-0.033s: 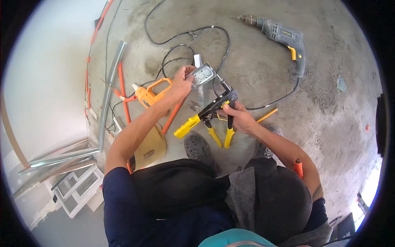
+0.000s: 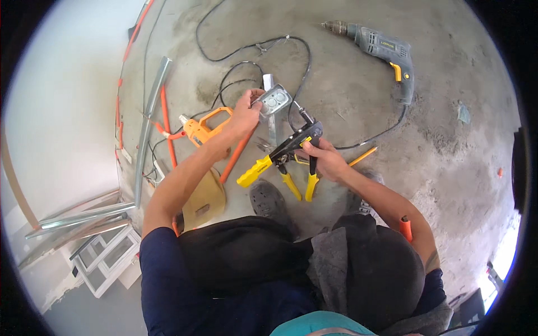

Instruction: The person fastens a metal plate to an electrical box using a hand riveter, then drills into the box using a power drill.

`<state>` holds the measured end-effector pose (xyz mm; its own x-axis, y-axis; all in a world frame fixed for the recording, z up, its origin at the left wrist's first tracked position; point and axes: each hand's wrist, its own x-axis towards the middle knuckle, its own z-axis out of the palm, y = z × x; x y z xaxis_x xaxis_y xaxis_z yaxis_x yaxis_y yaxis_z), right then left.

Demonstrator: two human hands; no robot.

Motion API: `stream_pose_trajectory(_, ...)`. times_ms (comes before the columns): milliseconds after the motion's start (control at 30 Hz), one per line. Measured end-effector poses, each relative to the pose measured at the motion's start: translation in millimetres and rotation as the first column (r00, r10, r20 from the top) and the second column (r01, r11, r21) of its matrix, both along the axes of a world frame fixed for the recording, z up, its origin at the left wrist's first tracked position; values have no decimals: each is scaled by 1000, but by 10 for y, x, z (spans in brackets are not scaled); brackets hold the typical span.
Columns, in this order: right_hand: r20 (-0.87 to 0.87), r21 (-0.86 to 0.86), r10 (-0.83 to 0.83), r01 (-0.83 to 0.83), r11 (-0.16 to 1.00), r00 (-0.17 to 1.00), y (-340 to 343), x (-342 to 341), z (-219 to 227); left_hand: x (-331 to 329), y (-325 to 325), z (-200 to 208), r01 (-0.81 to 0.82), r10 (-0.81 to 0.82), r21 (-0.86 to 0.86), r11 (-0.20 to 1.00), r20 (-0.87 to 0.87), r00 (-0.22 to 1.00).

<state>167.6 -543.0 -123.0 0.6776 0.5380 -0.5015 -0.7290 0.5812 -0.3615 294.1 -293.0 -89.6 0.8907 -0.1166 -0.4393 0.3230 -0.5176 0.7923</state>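
Two bare hands meet above a dusty concrete floor (image 2: 448, 151), each gripping a piece of hardware. The left hand (image 2: 245, 116) has its thumb and fingers clamped on the near left end of a small metal box (image 2: 275, 101), held tilted, with round discs marked in its face. The right hand (image 2: 328, 162) is closed around a black-and-yellow hand riveter (image 2: 300, 141), the thumb pressed along its body; the fingertips on the far side are hidden. The riveter's nose points up toward the right end of the box, just beside it; whether the two touch cannot be told. Its yellow grips stand spread, one angled out to the left. Below the box lies a metal channel (image 2: 273, 130), and under the riveter a pair of pliers (image 2: 287, 180). A yellow pencil (image 2: 363, 156) lies near the right wrist. To the left rests an orange power tool (image 2: 203, 132); at upper right, a grey drill (image 2: 386, 47) trails a black cable (image 2: 386, 133).
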Motion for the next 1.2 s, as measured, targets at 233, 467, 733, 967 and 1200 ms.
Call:
stream_pose_trajectory(233, 59, 42, 119, -121, 992, 991, 149, 59, 27, -60, 134, -89, 77, -84, 106, 991, 66, 994)
stream_pose_trajectory(467, 41, 15, 145, -146, 989, 989, 346, 30, -30, -184, -68, 288, -207, 205, 31, 978, 49, 977)
stream_pose_trajectory(733, 37, 54, 171, -173, 983, 985, 454, 37, -94, -259, 171, 63, -144, 104, 276, 950, 156, 982)
stream_pose_trajectory(967, 39, 26, 194, -196, 980, 980, 486, 74, -47, -263, 71, 225, -350, 325, -97, 932, -206, 923)
stream_pose_trajectory(1200, -3, 41, 194, -194, 980, 981, 484, 85, -9, -263, -50, 299, -413, 379, -86, 906, -267, 886)
